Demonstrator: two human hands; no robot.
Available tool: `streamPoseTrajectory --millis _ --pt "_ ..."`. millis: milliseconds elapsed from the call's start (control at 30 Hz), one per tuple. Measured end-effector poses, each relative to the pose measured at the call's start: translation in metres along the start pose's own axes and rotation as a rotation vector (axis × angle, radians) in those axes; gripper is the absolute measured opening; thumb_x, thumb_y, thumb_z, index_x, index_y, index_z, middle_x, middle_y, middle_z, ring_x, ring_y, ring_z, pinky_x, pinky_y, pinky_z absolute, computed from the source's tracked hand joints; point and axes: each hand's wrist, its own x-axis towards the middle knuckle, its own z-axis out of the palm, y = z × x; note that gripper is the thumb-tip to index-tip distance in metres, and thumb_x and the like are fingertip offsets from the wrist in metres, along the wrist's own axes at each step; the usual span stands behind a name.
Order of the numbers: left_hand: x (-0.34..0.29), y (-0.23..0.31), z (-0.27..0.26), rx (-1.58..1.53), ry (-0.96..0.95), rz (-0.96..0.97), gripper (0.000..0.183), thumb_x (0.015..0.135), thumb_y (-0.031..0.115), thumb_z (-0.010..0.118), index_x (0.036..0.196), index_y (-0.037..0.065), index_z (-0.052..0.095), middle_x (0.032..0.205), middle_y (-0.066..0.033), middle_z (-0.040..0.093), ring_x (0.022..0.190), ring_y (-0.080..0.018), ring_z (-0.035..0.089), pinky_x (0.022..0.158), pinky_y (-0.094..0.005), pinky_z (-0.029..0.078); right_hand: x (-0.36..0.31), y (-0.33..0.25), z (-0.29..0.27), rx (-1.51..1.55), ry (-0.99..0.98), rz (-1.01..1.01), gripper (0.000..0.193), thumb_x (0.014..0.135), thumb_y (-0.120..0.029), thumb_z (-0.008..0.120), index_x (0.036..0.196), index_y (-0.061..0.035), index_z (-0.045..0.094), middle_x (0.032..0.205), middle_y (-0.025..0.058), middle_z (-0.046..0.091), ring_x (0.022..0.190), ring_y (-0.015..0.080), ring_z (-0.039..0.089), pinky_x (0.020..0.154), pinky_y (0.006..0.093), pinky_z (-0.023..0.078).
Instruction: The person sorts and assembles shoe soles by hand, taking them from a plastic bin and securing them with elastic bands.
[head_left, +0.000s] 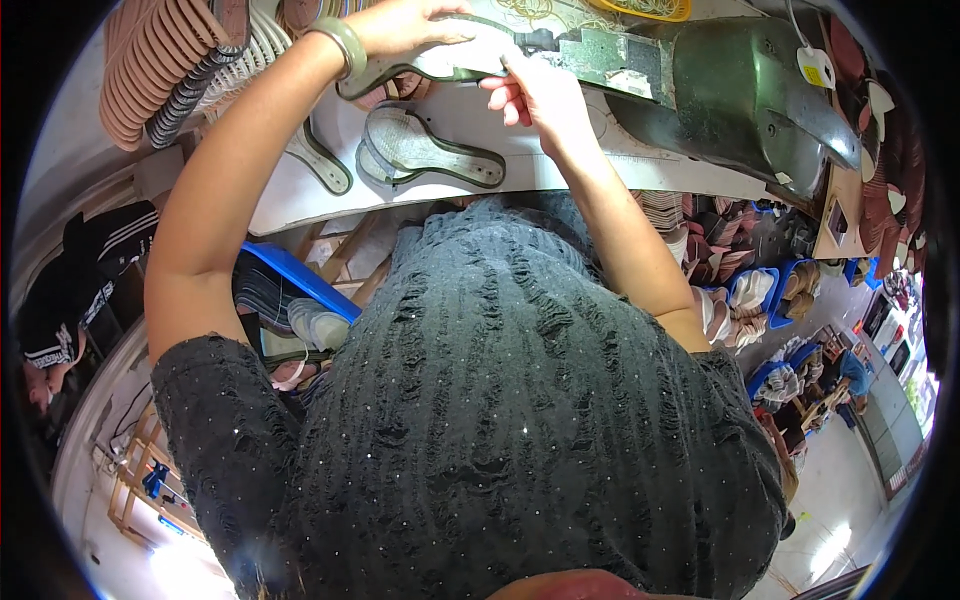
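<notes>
Fingers [452, 33] of the left hand [400, 27] reach out and rest on a pale sole [468, 54], parted from one another; those of the right hand [550, 98] curl at its near edge, thumb on top, though I cannot tell whether they pinch it. The sole lies directly beneath and between both sets of fingers. Just right of them stands a green machine [740, 90]; nearer the body, below them, a dark-rimmed sole [455, 160] lies on the white table [575, 178].
</notes>
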Motion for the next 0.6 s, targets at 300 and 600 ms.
streamPoseTrajectory --millis 300,600 --pt "-0.012 -0.061 0.053 -0.037 0.375 -0.068 0.046 0.088 0.031 0.061 0.124 0.003 0.053 0.112 -0.0088 0.061 0.101 -0.0152 0.056 0.092 -0.0278 0.043 -0.011 0.010 -0.001 -0.009 0.011 0.005 0.037 0.093 -0.034 0.051 0.092 -0.0006 0.067 0.076 0.0064 0.068 0.059 0.0096 0.060 0.054 0.0227 0.044" --pt "-0.009 -0.045 0.095 0.077 0.634 -0.087 0.052 0.087 0.035 0.061 0.126 0.003 0.051 0.117 -0.0134 0.061 0.106 -0.0204 0.058 0.092 -0.0306 0.044 -0.031 0.067 0.014 -0.136 -0.088 -0.204 0.031 0.081 -0.021 0.071 0.098 0.0006 0.056 0.087 0.0044 0.060 0.083 0.0096 0.056 0.076 0.0260 0.047"
